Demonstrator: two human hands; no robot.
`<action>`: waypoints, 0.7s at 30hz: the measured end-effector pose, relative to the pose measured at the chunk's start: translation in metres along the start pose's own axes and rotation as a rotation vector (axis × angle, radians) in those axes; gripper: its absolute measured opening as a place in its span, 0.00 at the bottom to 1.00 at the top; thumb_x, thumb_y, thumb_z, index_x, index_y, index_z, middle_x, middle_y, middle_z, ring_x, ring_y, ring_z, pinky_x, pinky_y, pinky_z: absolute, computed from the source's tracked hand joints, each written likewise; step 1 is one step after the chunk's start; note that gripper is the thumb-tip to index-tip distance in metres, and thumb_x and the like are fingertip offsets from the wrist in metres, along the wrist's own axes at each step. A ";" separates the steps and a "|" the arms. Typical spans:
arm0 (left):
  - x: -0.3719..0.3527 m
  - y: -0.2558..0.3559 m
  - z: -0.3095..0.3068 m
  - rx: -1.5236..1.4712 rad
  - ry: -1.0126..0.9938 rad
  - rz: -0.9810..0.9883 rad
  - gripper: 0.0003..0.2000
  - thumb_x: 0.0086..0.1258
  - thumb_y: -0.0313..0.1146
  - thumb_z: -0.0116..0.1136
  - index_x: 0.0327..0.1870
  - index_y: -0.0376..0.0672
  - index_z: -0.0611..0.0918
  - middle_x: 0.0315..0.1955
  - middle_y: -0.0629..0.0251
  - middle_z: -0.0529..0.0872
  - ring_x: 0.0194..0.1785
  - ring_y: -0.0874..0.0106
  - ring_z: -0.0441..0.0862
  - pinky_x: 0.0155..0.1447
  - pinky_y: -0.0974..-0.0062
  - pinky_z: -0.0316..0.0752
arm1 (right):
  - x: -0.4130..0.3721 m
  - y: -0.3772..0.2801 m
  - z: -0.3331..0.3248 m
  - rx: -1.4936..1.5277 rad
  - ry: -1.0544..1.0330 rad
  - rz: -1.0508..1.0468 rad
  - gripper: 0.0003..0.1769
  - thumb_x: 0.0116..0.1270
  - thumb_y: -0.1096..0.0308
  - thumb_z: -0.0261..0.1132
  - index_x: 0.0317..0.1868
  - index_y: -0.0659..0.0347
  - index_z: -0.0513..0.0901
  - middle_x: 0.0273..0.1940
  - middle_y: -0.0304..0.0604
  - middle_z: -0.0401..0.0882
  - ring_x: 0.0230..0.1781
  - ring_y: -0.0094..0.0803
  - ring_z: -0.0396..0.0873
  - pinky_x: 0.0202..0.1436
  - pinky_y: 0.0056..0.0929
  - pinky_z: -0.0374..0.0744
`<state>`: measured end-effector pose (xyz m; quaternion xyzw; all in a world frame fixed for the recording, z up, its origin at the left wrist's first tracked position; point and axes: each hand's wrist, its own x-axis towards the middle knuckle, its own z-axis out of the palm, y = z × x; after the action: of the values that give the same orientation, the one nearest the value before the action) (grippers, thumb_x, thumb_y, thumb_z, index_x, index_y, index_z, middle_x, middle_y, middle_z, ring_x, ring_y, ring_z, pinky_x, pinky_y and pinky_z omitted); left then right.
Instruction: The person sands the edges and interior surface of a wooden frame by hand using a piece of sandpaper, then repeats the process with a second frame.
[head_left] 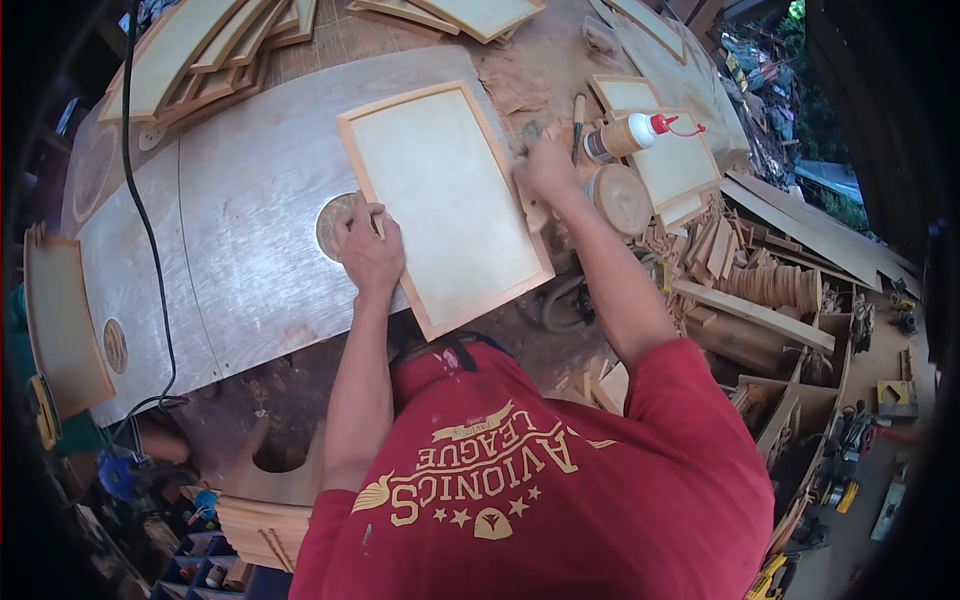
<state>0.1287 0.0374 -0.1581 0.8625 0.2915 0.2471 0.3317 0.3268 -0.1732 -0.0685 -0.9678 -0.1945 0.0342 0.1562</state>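
Observation:
A pale panel with a wooden frame lies tilted across the worktable, its near corner close to my shirt. Along its left side, my left hand grips the frame, fingers curled beside a round hole in the grey board. My right hand is closed at the frame's right edge; what sits inside its fingers is hard to make out. Just past it lie a wooden-handled tool and a glue bottle with a red cap. Nearer stands a round tub with a tan lid.
The grey board spans the table under a hanging black cable. Stacked framed panels rest at the back left. Wood scraps pile up on the right. Another person's fingers touch a framed panel at far left.

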 end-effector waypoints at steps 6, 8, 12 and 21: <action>-0.003 0.001 0.004 -0.003 0.043 -0.021 0.21 0.69 0.37 0.62 0.63 0.45 0.82 0.51 0.56 0.86 0.63 0.56 0.75 0.73 0.50 0.61 | -0.106 0.022 -0.031 -0.144 -0.242 -0.359 0.07 0.60 0.68 0.70 0.37 0.61 0.89 0.36 0.52 0.87 0.41 0.54 0.84 0.49 0.48 0.81; -0.004 0.003 0.005 -0.007 0.036 -0.054 0.22 0.69 0.37 0.62 0.64 0.45 0.81 0.52 0.55 0.86 0.63 0.56 0.75 0.74 0.50 0.61 | -0.135 0.039 -0.020 -0.177 -0.204 -0.661 0.05 0.60 0.69 0.72 0.36 0.59 0.90 0.35 0.48 0.84 0.42 0.51 0.83 0.49 0.47 0.80; -0.008 0.003 0.009 0.026 0.056 -0.063 0.23 0.71 0.38 0.63 0.66 0.43 0.79 0.56 0.52 0.84 0.66 0.54 0.74 0.76 0.50 0.58 | -0.161 0.054 -0.004 -0.116 -0.229 -0.608 0.07 0.60 0.69 0.67 0.37 0.55 0.90 0.44 0.45 0.81 0.54 0.46 0.79 0.55 0.47 0.77; -0.018 0.019 0.013 0.057 0.085 -0.100 0.23 0.76 0.35 0.58 0.70 0.39 0.76 0.62 0.48 0.82 0.71 0.52 0.71 0.80 0.49 0.54 | -0.173 0.054 -0.015 -0.222 -0.103 -0.480 0.09 0.61 0.69 0.67 0.40 0.53 0.90 0.45 0.44 0.79 0.51 0.46 0.80 0.47 0.46 0.80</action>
<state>0.1303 0.0081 -0.1569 0.8447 0.3549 0.2584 0.3061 0.1893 -0.2914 -0.0702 -0.9021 -0.4287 0.0236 0.0428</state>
